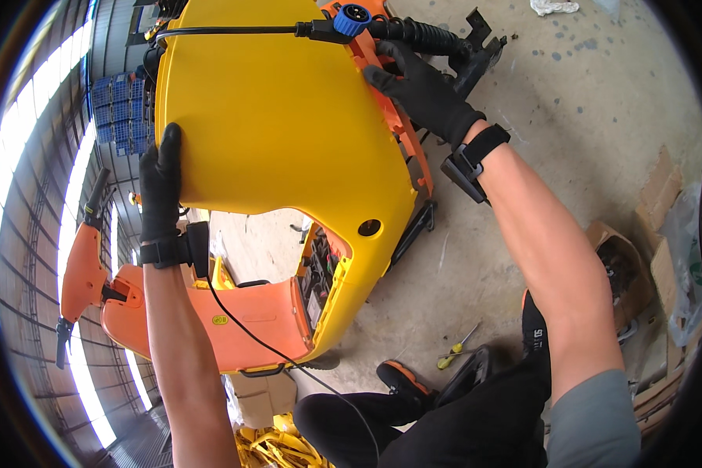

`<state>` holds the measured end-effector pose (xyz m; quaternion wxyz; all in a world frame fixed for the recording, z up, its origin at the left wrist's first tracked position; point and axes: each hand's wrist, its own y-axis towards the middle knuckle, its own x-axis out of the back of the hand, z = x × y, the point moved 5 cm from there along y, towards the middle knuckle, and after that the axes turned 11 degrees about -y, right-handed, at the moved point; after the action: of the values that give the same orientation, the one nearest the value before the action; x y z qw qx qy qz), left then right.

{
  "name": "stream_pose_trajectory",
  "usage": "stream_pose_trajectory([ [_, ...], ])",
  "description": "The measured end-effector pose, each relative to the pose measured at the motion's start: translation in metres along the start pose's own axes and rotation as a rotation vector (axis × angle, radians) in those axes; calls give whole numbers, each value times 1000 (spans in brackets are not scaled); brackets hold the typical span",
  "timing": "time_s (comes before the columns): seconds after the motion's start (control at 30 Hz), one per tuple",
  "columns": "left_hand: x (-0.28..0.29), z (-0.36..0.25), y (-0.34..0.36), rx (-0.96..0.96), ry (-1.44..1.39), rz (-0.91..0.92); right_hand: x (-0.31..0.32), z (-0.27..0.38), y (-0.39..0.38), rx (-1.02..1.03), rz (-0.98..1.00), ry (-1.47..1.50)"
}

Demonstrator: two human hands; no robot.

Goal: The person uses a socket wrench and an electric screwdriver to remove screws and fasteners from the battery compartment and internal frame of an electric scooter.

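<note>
A large yellow scooter body panel fills the upper middle of the view, with a round black hole near its lower corner. My left hand, in a black glove, grips the panel's left edge; the fingertips are partly hidden. Along the right side runs an orange trim piece. My gloved right hand reaches this trim, thumb and index finger apart, its other fingers largely hidden. Beside the right fingertips are a blue ring-shaped connector on a black cable and a black coil-spring shock absorber.
An orange footboard joins the panel below, beside an opening with wiring. Orange handlebars stand at the left. A yellow-handled screwdriver lies by my shoe. Cardboard boxes sit at right, yellow parts below.
</note>
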<state>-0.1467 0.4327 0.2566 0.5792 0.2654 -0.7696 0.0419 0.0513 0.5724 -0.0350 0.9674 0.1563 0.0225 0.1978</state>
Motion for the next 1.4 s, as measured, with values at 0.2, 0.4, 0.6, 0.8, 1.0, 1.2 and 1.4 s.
stream_pose_trajectory([
  [0.2,1,3,-3,-67,24,0,-2,7,-5,-94,31,153],
  [0.4,0,0,-2,23,-27,-25,-10,-2,0,-126,-36,228],
  [0.6,-2,-3,-3,-3,-51,-34,-11,-2,0,-135,-90,279],
  [0.8,-1,-7,-7,-1,-12,0,-20,0,-1,-188,-86,317],
  [1.0,1,-7,-3,24,11,-7,-13,-2,0,-205,-90,283],
  [1.2,-5,-14,-8,-7,5,-7,-18,-3,0,-203,-98,333],
  [1.4,-2,-3,-8,49,-4,39,-13,4,-5,-326,-86,390],
])
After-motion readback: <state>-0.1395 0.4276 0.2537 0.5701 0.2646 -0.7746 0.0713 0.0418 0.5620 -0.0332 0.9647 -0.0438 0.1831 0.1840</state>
